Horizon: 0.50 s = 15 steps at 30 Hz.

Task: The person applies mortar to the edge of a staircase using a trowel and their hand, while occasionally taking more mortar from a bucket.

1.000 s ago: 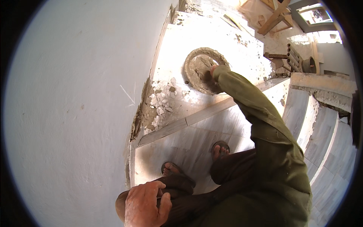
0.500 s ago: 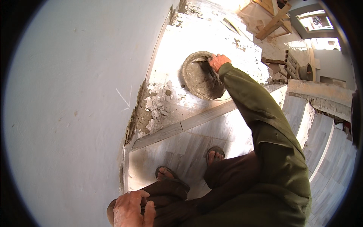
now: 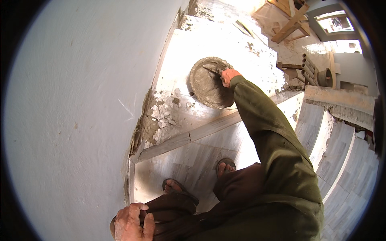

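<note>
A round, mortar-crusted bucket [image 3: 193, 83] stands on the pale landing ahead of me. Grey wet mortar [image 3: 207, 86] fills the inside. My right hand [image 3: 229, 77] is at the bucket's right rim, closed around the handle of a trowel [image 3: 211, 70]. Its narrow dark blade points left over the mortar; the handle is mostly hidden in my fist. Down at the lower left, my left hand [image 3: 134, 223] rests on my knee with nothing in it, the fingers loosely bent and the thumb apart.
A pale wall [image 3: 76, 112] rises on the left. Broken plaster chips [image 3: 163, 116] lie along its foot. A tiled step edge [image 3: 189, 136] runs between my sandalled feet and the bucket. Stairs [image 3: 333, 148] descend at right; wooden boards [image 3: 291, 26] lie far right.
My right hand has shifted slightly left and down with the trowel, whose blade now shows more plainly over the mortar. My left hand stays on the knee as the view shifts slightly.
</note>
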Tool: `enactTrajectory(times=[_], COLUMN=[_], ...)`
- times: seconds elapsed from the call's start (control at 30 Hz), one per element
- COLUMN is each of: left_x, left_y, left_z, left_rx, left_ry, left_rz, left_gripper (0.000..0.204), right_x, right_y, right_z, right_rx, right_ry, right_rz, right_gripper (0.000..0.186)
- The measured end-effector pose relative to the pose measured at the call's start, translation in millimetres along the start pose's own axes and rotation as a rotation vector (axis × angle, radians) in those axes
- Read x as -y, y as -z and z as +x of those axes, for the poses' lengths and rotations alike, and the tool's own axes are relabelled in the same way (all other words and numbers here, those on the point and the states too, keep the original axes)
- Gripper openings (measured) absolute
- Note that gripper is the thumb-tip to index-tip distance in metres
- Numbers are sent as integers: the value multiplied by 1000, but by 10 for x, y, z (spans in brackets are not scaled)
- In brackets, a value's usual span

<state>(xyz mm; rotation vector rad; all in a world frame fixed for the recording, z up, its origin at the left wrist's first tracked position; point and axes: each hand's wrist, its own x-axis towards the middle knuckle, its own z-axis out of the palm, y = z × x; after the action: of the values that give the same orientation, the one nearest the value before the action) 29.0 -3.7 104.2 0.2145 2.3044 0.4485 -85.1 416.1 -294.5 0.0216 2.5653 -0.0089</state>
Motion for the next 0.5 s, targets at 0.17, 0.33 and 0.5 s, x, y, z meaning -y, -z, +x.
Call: enactTrajectory(times=[0.17,0.33,0.5], left_x=[-31,-31,-90], left_y=[-24,-26,-45], left_z=[1,-19,4], left_rx=[-9,1,2], left_ry=[-24,-56,-51], left_rz=[-9,-11,-11], left_gripper=[15,15,15], right_x=[3,261,196], right_y=[-207,74,244], right_z=[-159,-319,-106], right_rx=[63,132,-53], right_ry=[7,158,-44], right_rz=[137,8,-56], right_gripper=[23,24,28])
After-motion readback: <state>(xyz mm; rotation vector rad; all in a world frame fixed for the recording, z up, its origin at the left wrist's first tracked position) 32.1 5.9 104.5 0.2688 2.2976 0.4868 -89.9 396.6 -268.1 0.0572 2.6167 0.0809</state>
